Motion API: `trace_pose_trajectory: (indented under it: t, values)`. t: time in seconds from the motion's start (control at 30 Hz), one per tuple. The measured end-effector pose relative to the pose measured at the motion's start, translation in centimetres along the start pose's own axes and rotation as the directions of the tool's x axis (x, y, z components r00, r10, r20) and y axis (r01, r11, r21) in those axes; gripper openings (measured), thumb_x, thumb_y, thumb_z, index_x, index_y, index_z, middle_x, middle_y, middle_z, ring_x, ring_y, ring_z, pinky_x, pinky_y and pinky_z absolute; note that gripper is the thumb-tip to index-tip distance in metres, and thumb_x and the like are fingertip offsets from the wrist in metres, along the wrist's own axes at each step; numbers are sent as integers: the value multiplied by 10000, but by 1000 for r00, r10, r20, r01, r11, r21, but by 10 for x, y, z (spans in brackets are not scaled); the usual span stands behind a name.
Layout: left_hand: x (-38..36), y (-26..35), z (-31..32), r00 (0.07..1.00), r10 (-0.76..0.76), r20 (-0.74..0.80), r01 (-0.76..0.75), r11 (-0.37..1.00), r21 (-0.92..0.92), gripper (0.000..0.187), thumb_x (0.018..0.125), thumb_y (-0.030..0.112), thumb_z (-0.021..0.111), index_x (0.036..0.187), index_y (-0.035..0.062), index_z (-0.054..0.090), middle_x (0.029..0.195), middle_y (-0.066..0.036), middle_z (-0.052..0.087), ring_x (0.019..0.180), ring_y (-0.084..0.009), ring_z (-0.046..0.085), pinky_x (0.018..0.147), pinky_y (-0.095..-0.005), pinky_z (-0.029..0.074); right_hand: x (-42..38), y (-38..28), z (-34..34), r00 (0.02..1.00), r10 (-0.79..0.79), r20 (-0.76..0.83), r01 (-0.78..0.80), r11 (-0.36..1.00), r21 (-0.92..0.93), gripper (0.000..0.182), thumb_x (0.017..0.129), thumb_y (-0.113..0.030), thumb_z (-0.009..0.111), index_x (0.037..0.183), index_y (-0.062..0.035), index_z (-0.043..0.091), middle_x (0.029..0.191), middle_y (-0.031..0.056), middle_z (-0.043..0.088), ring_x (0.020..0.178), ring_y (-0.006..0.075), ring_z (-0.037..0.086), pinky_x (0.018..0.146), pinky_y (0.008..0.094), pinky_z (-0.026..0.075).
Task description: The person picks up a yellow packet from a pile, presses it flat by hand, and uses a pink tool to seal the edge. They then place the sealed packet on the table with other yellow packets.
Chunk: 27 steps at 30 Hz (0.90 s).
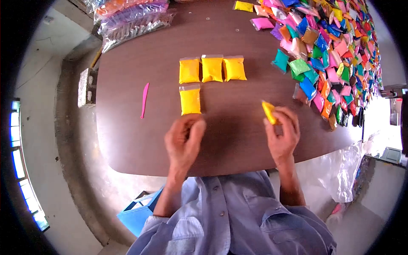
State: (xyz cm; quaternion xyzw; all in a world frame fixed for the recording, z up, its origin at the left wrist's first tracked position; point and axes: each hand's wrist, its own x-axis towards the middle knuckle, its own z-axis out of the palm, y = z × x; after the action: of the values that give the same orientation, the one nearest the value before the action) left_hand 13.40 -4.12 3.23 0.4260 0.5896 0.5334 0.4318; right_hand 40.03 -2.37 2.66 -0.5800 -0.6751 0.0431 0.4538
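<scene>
A person in a grey-blue shirt (221, 216) sits or stands at a dark brown worktop (229, 38), both bare hands over it. The right hand (284, 132) has a closed grip on a small, bright yellow packet (268, 113), pinched between thumb and fingers and tilted, well apart from the other yellow ones. The left hand (185, 138) is curled at the bottom edge of a lone yellow bag (190, 101) lying flat; I cannot tell whether its grip is closed on that bag. Just above that bag, three more yellow bags (212, 69) lie side by side in a row. To the left lies a slim pink plastic knife (145, 101). At the far left corner are stacked clear packs (131, 19); along the right side spreads a heap of many-coloured packets (329, 63).
</scene>
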Motion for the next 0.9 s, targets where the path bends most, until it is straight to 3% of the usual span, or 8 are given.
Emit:
trace_pose_trajectory:
  t: [0.1, 0.17, 0.23, 0.4, 0.53, 0.6, 0.7, 0.9]
  values:
    - [4, -4, -35, 994, -11, -104, 23, 993, 117, 152, 973, 70, 710, 1103, -10, 716, 891, -30, 701, 755, -53, 616, 687, -201, 502, -14, -7, -4, 938, -92, 334, 129, 987, -91, 423, 730, -110, 884, 1111, -45, 711, 1291, 105, 645, 1196, 336, 633, 1001, 458, 524]
    - [8, -8, -55, 977, 146, -156, -78, 924, 374, 177, 1027, 149, 667, 1134, 14, 705, 942, -33, 712, 811, -67, 639, 723, -204, 523, -17, -18, -10, 922, -78, 379, 125, 987, -102, 461, 738, -143, 883, 1152, -43, 707, 1332, 120, 628, 1240, 345, 613, 1023, 465, 509]
    - [13, -9, -65, 966, 174, -189, -79, 901, 427, 184, 1034, 165, 661, 1135, 18, 704, 949, -44, 722, 818, -75, 649, 726, -214, 534, -23, -18, -13, 900, -89, 427, 148, 983, -105, 595, 795, -253, 851, 1305, -17, 654, 1454, 167, 564, 1338, 382, 553, 1083, 501, 457]
    - [27, -26, -84, 923, 288, -256, -91, 808, 582, 225, 1043, 233, 658, 1158, 46, 711, 955, -75, 747, 815, -107, 677, 731, -249, 573, -23, -20, -16, 840, -61, 539, 177, 970, -166, 677, 867, -320, 790, 1404, 25, 565, 1525, 208, 493, 1396, 401, 497, 1133, 528, 408]
    - [34, -26, -83, 917, 287, -276, -112, 852, 511, 256, 1041, 280, 665, 1138, 50, 723, 929, -72, 746, 772, -106, 663, 700, -245, 559, -25, -16, -16, 809, -43, 587, 186, 965, -185, 716, 878, -331, 778, 1434, 46, 531, 1563, 223, 445, 1434, 408, 453, 1158, 538, 380]
    - [38, -18, -79, 895, 162, -415, -55, 964, 259, 209, 1027, 230, 691, 1076, 29, 719, 826, -43, 714, 690, -74, 614, 612, -215, 495, -24, -17, -16, 810, -44, 585, 185, 966, -183, 712, 874, -322, 778, 1432, 47, 533, 1559, 222, 449, 1429, 411, 457, 1157, 538, 381]
    - [39, -22, -86, 909, 128, -397, -67, 984, 166, 242, 1033, 264, 685, 1079, 28, 720, 838, -57, 724, 698, -80, 627, 618, -218, 512, -23, -16, -14, 822, -63, 566, 186, 969, -162, 704, 862, -299, 780, 1426, 46, 539, 1554, 222, 454, 1420, 417, 464, 1154, 540, 382]
    - [35, -21, -86, 912, 158, -378, -69, 969, 239, 269, 1040, 300, 669, 1093, 45, 736, 877, -65, 730, 740, -93, 620, 637, -250, 507, -29, -15, -22, 862, -69, 502, 144, 983, -112, 691, 830, -241, 785, 1414, 44, 550, 1548, 224, 458, 1410, 426, 469, 1149, 552, 380]
